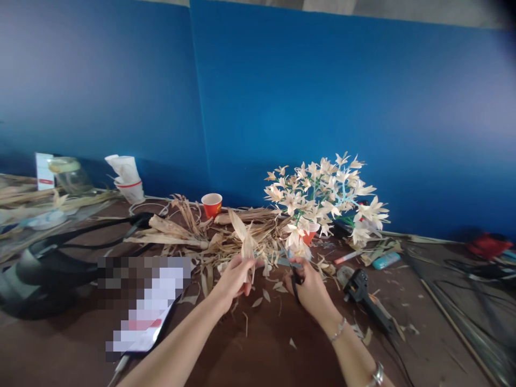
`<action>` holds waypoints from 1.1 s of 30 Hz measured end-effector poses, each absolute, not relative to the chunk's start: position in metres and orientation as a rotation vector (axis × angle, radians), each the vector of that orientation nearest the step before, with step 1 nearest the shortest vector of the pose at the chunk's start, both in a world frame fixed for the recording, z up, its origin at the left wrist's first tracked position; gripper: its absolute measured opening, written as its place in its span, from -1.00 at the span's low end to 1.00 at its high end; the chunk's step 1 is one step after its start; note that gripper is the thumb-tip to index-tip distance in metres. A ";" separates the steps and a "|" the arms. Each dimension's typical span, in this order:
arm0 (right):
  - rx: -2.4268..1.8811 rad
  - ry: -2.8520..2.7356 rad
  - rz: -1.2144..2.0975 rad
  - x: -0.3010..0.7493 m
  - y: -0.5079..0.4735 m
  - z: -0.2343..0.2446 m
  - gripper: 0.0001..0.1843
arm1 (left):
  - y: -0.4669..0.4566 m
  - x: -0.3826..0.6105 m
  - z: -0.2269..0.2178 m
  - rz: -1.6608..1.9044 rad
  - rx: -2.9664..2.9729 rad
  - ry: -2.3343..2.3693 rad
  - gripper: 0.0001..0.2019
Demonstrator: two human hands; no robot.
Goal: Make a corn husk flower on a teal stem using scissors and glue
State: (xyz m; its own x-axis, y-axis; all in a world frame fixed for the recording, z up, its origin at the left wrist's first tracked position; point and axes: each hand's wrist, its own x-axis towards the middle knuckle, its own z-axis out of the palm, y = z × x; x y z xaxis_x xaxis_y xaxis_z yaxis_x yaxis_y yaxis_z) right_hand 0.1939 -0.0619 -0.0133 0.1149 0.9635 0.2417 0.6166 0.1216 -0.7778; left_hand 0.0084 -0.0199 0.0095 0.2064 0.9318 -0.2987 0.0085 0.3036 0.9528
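My left hand point(237, 277) is closed around the base of a pale dried corn husk point(244, 236), whose pointed end stands upward. In my right hand point(308, 285) is a pair of scissors point(296, 285) with dark handles; the blades are hard to make out. The two hands are apart over the table's middle, with small cut husk pieces point(266, 294) scattered between and below them. Just beyond my right hand, a bunch of cream husk flowers point(322, 188) on green and light blue stems stands at an orange-red cup point(309, 234), partly hidden by the petals.
A heap of dried husks point(181, 234) spreads behind my hands, near a red paper cup point(212, 205). A glue gun point(366, 301) with a cord lies at right, near a light blue item point(386, 261). At left are a phone point(151, 317) on a cable and a black strapped object point(44, 269).
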 end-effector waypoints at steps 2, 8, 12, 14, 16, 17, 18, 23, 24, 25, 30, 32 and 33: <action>-1.631 -1.592 0.470 0.194 -0.062 -0.012 -0.75 | -0.020 0.008 0.012 0.936 1.082 1.153 -0.76; -1.810 -1.660 0.249 0.194 -0.063 -0.008 -0.79 | -0.016 0.002 0.014 1.068 1.211 1.121 -0.73; -1.938 -1.751 0.020 0.195 -0.065 -0.006 -0.76 | -0.007 -0.003 0.005 1.105 1.408 1.242 -0.79; -1.978 -1.771 -0.024 0.196 -0.066 -0.004 -0.79 | -0.003 -0.006 0.001 1.142 1.555 1.304 -0.78; -2.056 -1.742 0.014 0.198 -0.067 -0.002 -0.78 | -0.002 -0.009 0.000 1.153 1.661 1.367 -0.77; -2.103 -1.712 0.044 0.198 -0.067 -0.002 -0.75 | -0.002 -0.011 0.000 1.148 1.698 1.400 -0.76; -2.150 -1.679 0.073 0.199 -0.067 -0.001 -0.71 | -0.004 -0.012 0.002 1.143 1.737 1.437 -0.73; -2.229 -1.629 0.171 0.203 -0.064 -0.003 -0.68 | -0.013 -0.013 0.010 1.104 1.997 1.725 -0.54; -2.221 -1.626 0.207 0.204 -0.063 -0.004 -0.69 | -0.015 -0.013 0.011 1.105 2.052 1.768 -0.53; -2.201 -1.621 0.256 0.205 -0.062 -0.006 -0.69 | -0.016 -0.013 0.011 1.119 2.109 1.794 -0.52; -2.062 -1.611 0.464 0.212 -0.056 -0.012 -0.79 | -0.018 -0.010 0.013 1.193 2.418 1.725 -0.74; -2.066 -1.606 0.453 0.212 -0.056 -0.012 -0.81 | -0.019 -0.007 0.013 1.067 2.542 1.529 -0.85; -2.071 -1.599 0.440 0.211 -0.057 -0.011 -0.82 | -0.021 -0.006 0.012 0.984 2.600 1.400 -0.86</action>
